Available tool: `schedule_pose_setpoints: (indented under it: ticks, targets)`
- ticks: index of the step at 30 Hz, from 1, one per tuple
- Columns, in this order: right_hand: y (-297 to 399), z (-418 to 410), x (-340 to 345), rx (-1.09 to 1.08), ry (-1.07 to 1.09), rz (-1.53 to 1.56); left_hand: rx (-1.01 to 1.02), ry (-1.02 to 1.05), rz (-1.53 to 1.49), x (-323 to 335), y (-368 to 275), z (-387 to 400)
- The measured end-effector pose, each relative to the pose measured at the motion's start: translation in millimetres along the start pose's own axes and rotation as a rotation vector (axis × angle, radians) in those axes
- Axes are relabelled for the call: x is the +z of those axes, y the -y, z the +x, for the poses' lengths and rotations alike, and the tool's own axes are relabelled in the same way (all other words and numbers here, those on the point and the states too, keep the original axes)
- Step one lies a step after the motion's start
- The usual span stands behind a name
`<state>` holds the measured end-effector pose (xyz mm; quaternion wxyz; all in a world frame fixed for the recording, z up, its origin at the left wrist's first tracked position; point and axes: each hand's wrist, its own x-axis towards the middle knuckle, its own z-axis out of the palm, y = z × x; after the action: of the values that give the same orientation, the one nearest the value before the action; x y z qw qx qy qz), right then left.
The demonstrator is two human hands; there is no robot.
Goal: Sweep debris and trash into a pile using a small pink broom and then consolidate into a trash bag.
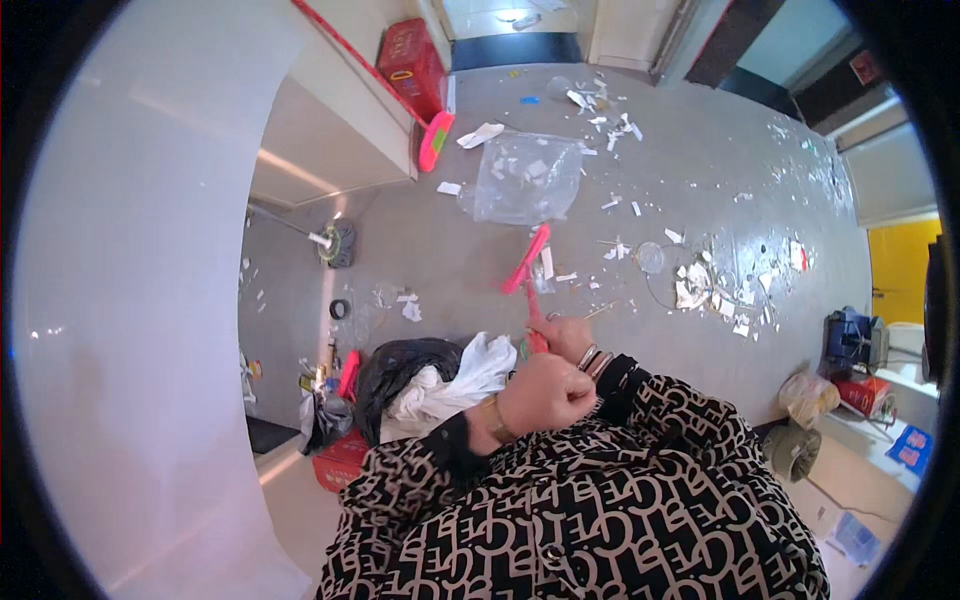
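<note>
In the middle of the view, a pink broom (527, 259) has its narrow head over the littered grey floor. My right hand (566, 337), with bangles at the wrist, is wrapped around the broom's handle. Closer to my body, my left hand (547, 394) wears a watch and is curled into a fist at the handle's upper end, which it hides. Just beyond the broom head lies a clear plastic bag (529, 180), flat on the floor. Scraps of white paper (547, 262) lie beside the head.
A black garbage bag (405, 360) and white cloth-like material (450, 382) sit at my left. Another broom (436, 141) leans by a red box (412, 67). Paper debris (705, 289) is heaped to the right. A mirror-like panel (281, 300) stands left; a bin (793, 450) stands right.
</note>
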<state>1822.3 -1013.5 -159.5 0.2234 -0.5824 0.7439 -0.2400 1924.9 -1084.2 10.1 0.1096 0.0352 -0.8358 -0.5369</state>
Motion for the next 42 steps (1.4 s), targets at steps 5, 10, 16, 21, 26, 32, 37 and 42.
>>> schedule_pose_setpoints:
  ticks: [5,10,16,21,26,32,37,42]
  targets:
    - [21,6,1,0.037,-0.041,0.133,-0.016,0.129,0.047,-19,-43,-1]
    - [-14,16,63,0.027,0.085,0.279,-0.047,0.024,0.122,20,2,7]
    - [-36,-8,60,0.087,0.143,0.262,0.017,0.01,0.018,27,11,-2]
    - [-2,2,18,0.1,0.088,0.036,0.01,0.053,0.037,-9,-17,-18]
    - [33,21,29,-0.08,0.088,0.166,0.048,0.081,0.183,-7,-22,-30]
    - [52,46,97,-0.335,0.08,0.467,-0.132,-0.027,0.292,5,81,-73]
    - [75,42,142,-0.477,-0.543,1.219,-0.115,-0.166,0.303,5,102,-74]
    - [72,30,95,-0.243,0.143,0.497,-0.165,-0.173,0.225,-10,51,-89]
